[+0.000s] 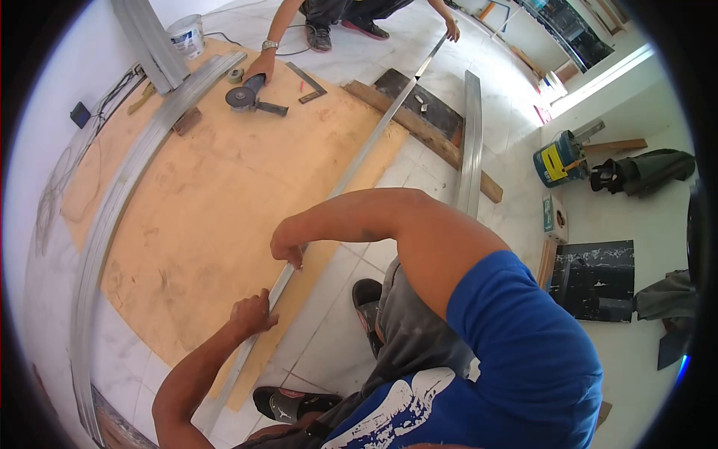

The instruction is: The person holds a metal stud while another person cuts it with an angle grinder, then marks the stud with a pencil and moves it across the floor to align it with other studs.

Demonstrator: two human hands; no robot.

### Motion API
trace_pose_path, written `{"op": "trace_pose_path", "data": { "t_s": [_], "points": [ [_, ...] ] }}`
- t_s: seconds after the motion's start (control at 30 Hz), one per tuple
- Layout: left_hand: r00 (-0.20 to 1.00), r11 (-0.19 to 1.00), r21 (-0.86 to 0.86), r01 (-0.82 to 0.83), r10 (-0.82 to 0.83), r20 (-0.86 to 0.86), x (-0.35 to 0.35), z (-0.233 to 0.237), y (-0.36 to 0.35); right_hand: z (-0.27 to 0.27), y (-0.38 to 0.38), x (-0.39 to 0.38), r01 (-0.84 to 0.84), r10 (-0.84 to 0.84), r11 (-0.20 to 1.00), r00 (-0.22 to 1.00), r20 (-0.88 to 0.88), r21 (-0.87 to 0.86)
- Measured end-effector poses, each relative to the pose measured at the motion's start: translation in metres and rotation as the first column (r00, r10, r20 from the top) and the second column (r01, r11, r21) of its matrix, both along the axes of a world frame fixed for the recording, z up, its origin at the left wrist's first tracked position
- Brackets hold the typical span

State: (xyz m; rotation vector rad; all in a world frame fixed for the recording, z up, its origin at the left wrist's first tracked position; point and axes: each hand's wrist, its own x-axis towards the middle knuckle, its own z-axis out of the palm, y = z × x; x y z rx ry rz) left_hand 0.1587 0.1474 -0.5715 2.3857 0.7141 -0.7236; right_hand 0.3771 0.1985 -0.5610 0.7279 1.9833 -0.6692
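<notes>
A long thin metal profile (pixel 363 150) runs diagonally from the bottom of the view to the far side, along the edge of a wooden board. My left hand (pixel 254 310) is closed on its near part, fingers curled over the edge. Farther along, my right hand (pixel 288 245) grips the same profile, wrist bent downward, its fingertips partly hidden. Another person's hand (pixel 452 30) holds the far end. That person's other hand (pixel 262 66) rests on an angle grinder (pixel 243 97) lying on the board.
Under the profile lies a large plywood board (pixel 194 217). More metal studs lie at left (pixel 123 183) and right (pixel 470 142). A carpenter's square (pixel 308 82), a wood plank (pixel 434 138), a white bucket (pixel 186 36) and a blue-green bucket (pixel 557 161) are around.
</notes>
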Motion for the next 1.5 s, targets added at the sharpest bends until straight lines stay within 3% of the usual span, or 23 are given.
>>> {"op": "trace_pose_path", "data": {
  "t_s": [0.33, 0.43, 0.53, 1.5],
  "points": [
    [1.000, 1.000, -0.008, 0.023, -0.023, -0.005, 0.009, 0.002, 0.007, 0.005, -0.003, 0.005, -0.001, 0.001, 1.000, 1.000, -0.001, 0.028],
    [1.000, 1.000, 0.000, 0.020, -0.020, -0.013, 0.008, -0.001, 0.006, -0.013, 0.007, 0.006, 0.001, -0.001, 0.996, 1.000, -0.003, -0.094],
    [1.000, 1.000, 0.009, 0.012, -0.012, 0.006, 0.004, -0.004, 0.005, 0.006, -0.002, 0.009, -0.013, 0.013, 1.000, 1.000, -0.026, 0.010],
    [0.999, 1.000, 0.010, -0.005, 0.005, 0.041, 0.002, -0.003, 0.002, 0.011, -0.005, 0.007, 0.004, -0.005, 1.000, 1.000, 0.030, 0.017]
  ]
}}
